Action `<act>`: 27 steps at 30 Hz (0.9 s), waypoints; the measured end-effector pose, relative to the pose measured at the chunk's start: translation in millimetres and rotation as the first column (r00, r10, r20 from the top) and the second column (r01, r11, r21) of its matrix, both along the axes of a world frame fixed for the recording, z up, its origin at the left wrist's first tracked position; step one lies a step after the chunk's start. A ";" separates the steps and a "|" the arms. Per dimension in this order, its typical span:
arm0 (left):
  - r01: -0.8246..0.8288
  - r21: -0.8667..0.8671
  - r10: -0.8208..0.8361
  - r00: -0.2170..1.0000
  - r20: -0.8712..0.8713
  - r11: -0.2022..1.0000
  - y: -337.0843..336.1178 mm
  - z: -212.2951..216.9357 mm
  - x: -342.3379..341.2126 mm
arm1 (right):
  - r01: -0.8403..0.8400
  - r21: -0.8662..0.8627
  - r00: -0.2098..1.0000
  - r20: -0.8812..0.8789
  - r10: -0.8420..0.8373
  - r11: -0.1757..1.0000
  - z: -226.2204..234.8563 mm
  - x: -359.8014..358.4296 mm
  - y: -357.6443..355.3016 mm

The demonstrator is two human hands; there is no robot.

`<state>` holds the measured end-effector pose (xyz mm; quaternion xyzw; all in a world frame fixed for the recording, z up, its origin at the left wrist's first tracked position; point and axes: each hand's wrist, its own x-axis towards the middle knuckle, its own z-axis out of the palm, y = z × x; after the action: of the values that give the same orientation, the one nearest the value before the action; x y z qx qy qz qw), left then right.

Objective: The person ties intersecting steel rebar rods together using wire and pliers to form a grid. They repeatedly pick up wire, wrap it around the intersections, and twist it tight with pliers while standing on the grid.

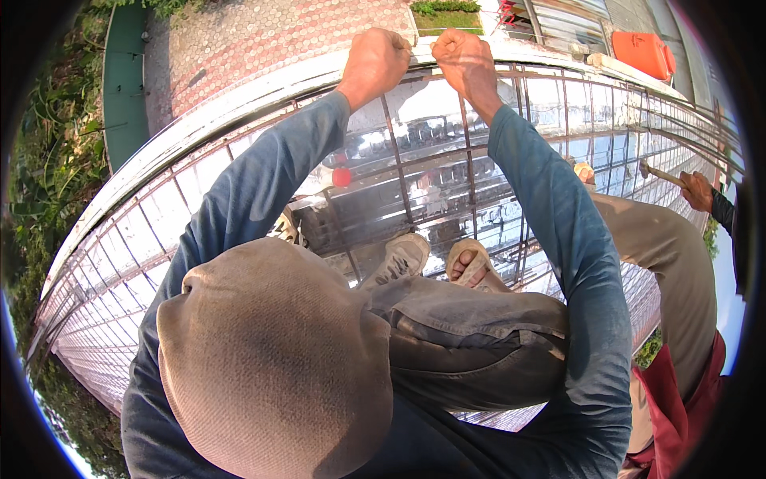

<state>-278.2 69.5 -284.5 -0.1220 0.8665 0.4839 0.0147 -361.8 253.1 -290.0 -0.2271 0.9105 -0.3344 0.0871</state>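
white ledge [307,76] was where the hands were placed, curving across the upper part of the view, with a rebar grid [396,152] seen just below it. over on the left, a green panel [126,88] was seen beyond the ledge, beside some patterned paving [271,32]. the left hand [377,65] was held at the ledge with fingers curled in, and the right hand [467,62] was curled up the same way just beside it, a small gap left between. whether anything thin was pinched in either fist couldn't be told. further right, an orange container [642,54] was set near the ledge, and lower down a hammer-like tool [666,176] was gripped in a co-worker's hand [697,191].

for doing it well, imo both fists were best held level and any pull shared evenly, no jerking, with sleeves clear of the bars and weight balanced over both feet [403,255].

as for what was hidden: the lower left was blocked by a big brown fabric shape [275,359], knee or headwear, no idea. a small red round thing [341,176] couldn't be identified. fingertips were mostly tucked out of sight, and the co-worker was cut off at the right.
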 end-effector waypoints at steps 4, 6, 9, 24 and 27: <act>-0.073 0.127 0.070 0.997 0.029 0.989 2.1 -13.8 1.1 | 0.086 0.125 0.996 -0.049 -0.081 0.988 13.7 9.1 -14.1; -0.093 0.191 0.084 0.995 0.056 0.977 5.2 -14.3 1.6 | 0.069 0.149 0.993 -0.107 -0.053 0.986 13.0 5.2 -13.9; -0.111 0.227 0.097 0.993 0.074 0.968 9.7 -14.0 4.1 | 0.066 0.129 0.998 -0.008 -0.065 0.989 5.8 13.6 -9.0; -0.367 0.695 0.209 0.929 0.305 0.618 36.3 6.5 31.7 | 0.041 -0.153 0.852 0.522 0.046 0.987 42.9 43.3 -5.4; -0.465 0.787 0.247 0.884 0.396 0.405 48.9 2.0 34.6 | -0.007 -0.185 0.834 0.541 0.108 0.983 37.0 33.4 4.4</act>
<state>-243.6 118.4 -282.5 -0.3323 0.4495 0.8267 0.0638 -328.3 257.5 -253.0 -0.1559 0.8070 -0.4613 0.3342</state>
